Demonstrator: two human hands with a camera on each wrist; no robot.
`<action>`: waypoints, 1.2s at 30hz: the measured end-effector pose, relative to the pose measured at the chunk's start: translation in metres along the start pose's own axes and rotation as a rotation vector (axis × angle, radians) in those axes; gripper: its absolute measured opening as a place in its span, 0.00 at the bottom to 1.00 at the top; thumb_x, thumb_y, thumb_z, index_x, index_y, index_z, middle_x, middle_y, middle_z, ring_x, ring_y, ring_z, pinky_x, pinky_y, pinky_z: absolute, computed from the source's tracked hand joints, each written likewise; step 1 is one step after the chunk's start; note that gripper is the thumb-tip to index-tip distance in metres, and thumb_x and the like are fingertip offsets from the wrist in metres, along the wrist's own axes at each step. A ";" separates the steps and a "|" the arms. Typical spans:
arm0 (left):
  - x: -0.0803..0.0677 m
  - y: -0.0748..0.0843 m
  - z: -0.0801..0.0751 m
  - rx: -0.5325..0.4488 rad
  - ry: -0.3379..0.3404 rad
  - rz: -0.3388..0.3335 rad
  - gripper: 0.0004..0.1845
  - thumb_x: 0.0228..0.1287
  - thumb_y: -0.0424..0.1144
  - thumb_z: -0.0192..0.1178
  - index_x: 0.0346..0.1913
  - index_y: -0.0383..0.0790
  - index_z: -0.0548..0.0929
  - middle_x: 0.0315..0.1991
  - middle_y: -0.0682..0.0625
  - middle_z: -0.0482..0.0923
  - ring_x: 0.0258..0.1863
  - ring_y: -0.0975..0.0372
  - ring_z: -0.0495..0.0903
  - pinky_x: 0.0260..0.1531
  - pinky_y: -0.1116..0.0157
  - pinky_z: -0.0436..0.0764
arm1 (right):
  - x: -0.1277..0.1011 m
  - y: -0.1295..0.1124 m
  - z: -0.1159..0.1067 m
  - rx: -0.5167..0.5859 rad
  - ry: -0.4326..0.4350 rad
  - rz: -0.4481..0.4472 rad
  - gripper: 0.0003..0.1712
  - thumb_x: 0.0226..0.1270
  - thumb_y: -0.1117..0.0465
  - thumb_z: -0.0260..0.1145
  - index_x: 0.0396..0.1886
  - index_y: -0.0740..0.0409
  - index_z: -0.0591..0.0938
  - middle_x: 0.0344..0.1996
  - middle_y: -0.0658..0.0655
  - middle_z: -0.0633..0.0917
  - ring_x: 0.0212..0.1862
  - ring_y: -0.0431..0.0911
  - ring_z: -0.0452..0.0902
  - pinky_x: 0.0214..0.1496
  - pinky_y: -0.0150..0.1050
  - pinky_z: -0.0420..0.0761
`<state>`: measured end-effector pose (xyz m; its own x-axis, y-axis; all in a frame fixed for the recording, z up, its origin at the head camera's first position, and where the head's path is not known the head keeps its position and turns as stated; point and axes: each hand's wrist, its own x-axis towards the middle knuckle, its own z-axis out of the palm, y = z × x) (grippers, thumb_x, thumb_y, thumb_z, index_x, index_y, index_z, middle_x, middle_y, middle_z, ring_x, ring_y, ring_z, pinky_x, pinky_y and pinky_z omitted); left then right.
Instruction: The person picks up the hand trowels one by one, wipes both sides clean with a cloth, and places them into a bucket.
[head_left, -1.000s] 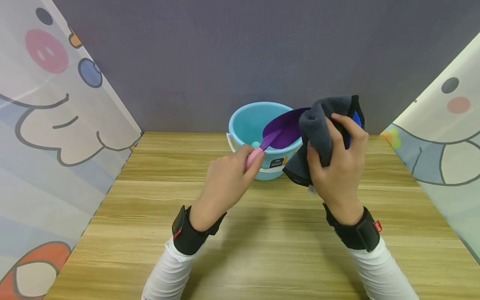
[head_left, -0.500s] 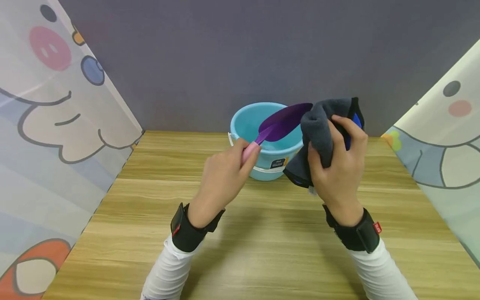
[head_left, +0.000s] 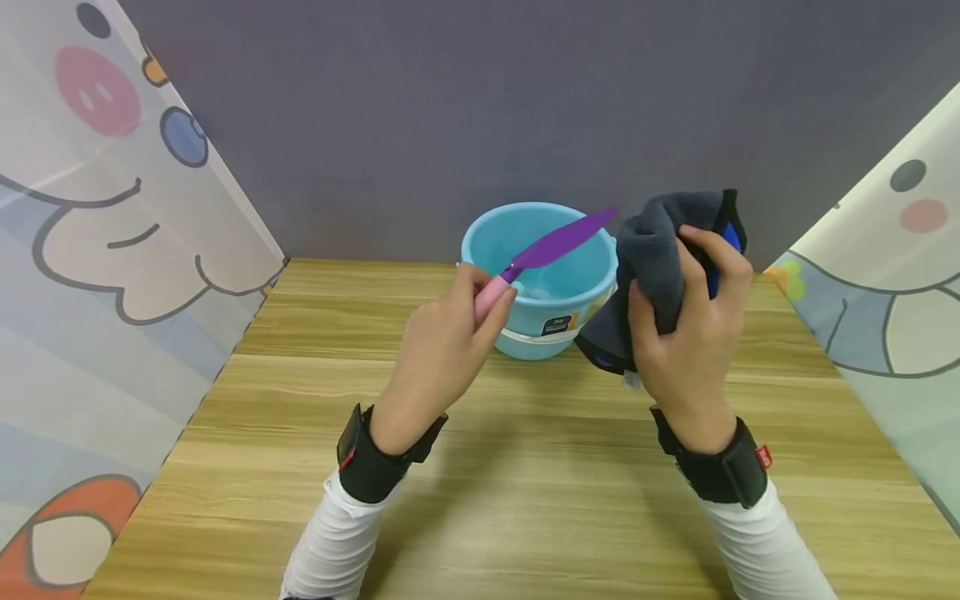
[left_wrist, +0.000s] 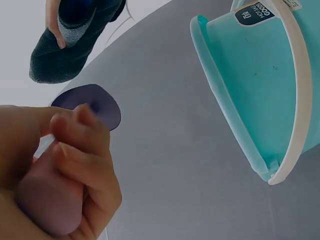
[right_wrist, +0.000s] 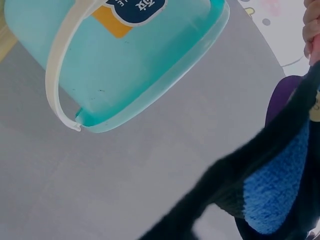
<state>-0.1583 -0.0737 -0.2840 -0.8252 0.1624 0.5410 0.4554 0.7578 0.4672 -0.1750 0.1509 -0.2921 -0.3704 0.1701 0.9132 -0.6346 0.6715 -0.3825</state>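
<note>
My left hand grips the pink handle of a small shovel, its purple blade turned nearly edge-on above the bucket. The right hand holds a bunched dark grey cloth, fingers and thumb pressed into its folds. Blue lining shows on the cloth's other side in the right wrist view. A narrow gap separates the blade's tip from the cloth in the head view. Below the blade stands a light blue bucket. In the left wrist view, curled fingers wrap round the handle.
The bucket stands at the back of the wood-grain table, against a grey back wall. A white handle hangs from its rim. Printed cartoon panels flank the table on both sides.
The shovel has risen a little, and its blade has rolled from showing its broad face to edge-on. My right hand has moved slightly right with the cloth, apart from the blade.
</note>
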 end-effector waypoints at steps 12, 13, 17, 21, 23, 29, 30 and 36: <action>0.000 0.001 -0.002 0.051 -0.036 0.024 0.17 0.70 0.54 0.48 0.46 0.44 0.75 0.21 0.55 0.69 0.17 0.64 0.68 0.17 0.67 0.66 | 0.004 -0.023 -0.008 0.101 -0.003 0.013 0.28 0.58 0.45 0.60 0.46 0.65 0.80 0.54 0.66 0.73 0.58 0.58 0.68 0.61 0.47 0.65; 0.000 0.001 -0.001 0.061 -0.031 0.034 0.17 0.70 0.54 0.47 0.45 0.44 0.76 0.21 0.55 0.68 0.17 0.65 0.68 0.16 0.67 0.65 | 0.004 -0.024 -0.009 0.105 0.000 0.012 0.28 0.58 0.45 0.60 0.46 0.65 0.80 0.53 0.66 0.73 0.57 0.58 0.68 0.61 0.47 0.65; 0.000 0.000 -0.001 0.107 0.013 0.082 0.15 0.70 0.54 0.48 0.41 0.47 0.76 0.22 0.56 0.67 0.17 0.66 0.66 0.15 0.67 0.63 | 0.003 -0.025 -0.010 0.107 0.004 -0.011 0.28 0.56 0.45 0.60 0.45 0.64 0.81 0.53 0.65 0.75 0.56 0.59 0.70 0.60 0.47 0.66; 0.001 0.000 -0.001 0.133 0.031 0.107 0.15 0.68 0.55 0.51 0.41 0.47 0.76 0.21 0.56 0.67 0.16 0.66 0.66 0.13 0.68 0.62 | 0.000 -0.022 -0.006 0.090 -0.005 -0.087 0.25 0.56 0.45 0.60 0.45 0.59 0.83 0.52 0.61 0.78 0.51 0.60 0.69 0.54 0.47 0.67; 0.001 0.000 0.000 0.141 0.029 0.113 0.15 0.68 0.55 0.51 0.42 0.47 0.76 0.20 0.56 0.67 0.15 0.66 0.65 0.13 0.68 0.61 | -0.003 -0.023 -0.004 0.078 -0.010 -0.134 0.24 0.57 0.46 0.60 0.45 0.57 0.84 0.51 0.59 0.79 0.48 0.62 0.68 0.50 0.49 0.65; 0.000 0.001 0.002 0.149 0.036 0.143 0.15 0.68 0.55 0.52 0.44 0.48 0.77 0.18 0.57 0.69 0.14 0.66 0.65 0.12 0.68 0.61 | -0.010 -0.031 0.003 0.089 -0.037 -0.240 0.22 0.56 0.49 0.60 0.44 0.58 0.84 0.50 0.60 0.79 0.47 0.66 0.66 0.45 0.56 0.57; 0.000 0.001 0.002 0.146 0.039 0.150 0.14 0.67 0.54 0.52 0.44 0.48 0.77 0.18 0.57 0.69 0.14 0.66 0.65 0.12 0.68 0.60 | -0.011 -0.031 0.004 0.089 -0.045 -0.254 0.22 0.55 0.51 0.60 0.44 0.58 0.84 0.50 0.60 0.79 0.47 0.66 0.66 0.45 0.57 0.56; -0.001 0.003 0.004 0.202 0.058 0.253 0.11 0.66 0.47 0.56 0.45 0.45 0.77 0.21 0.56 0.75 0.14 0.67 0.67 0.12 0.69 0.63 | -0.017 -0.030 0.009 0.021 -0.116 -0.340 0.23 0.51 0.55 0.57 0.48 0.56 0.83 0.51 0.60 0.79 0.45 0.67 0.65 0.42 0.56 0.58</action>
<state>-0.1572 -0.0691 -0.2860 -0.6713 0.3291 0.6641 0.5632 0.8090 0.1684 -0.1551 0.1215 -0.2977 -0.2096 -0.1447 0.9670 -0.7480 0.6606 -0.0633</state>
